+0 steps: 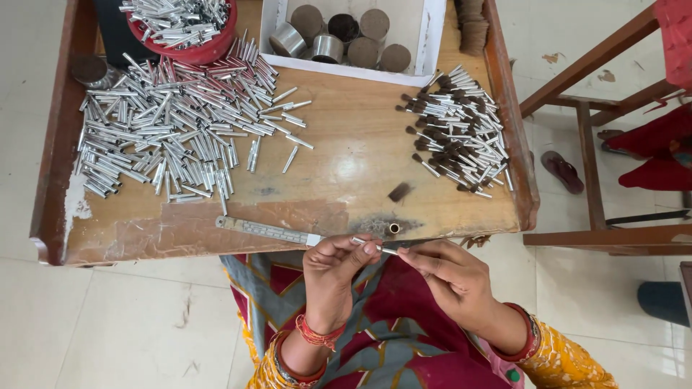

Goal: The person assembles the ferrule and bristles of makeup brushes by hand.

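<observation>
The left hand (333, 268) is curled, its fingertips pinched around a thin silver metal tube (375, 247) held just off the near edge of the wooden bench (339, 166), while the right hand (450, 277) pinches the tube's other end, where whatever goes in is too small and covered by fingers to make out. Just beyond the hands a metal ruler (265, 230) lies along the bench edge. Farther out sit a heap of empty tubes (169, 130) on the left, a pile of bristle-tipped tubes (458, 133) on the right, and a red bowl (189, 29) and white tray (353, 36), both cut off at the top.
</observation>
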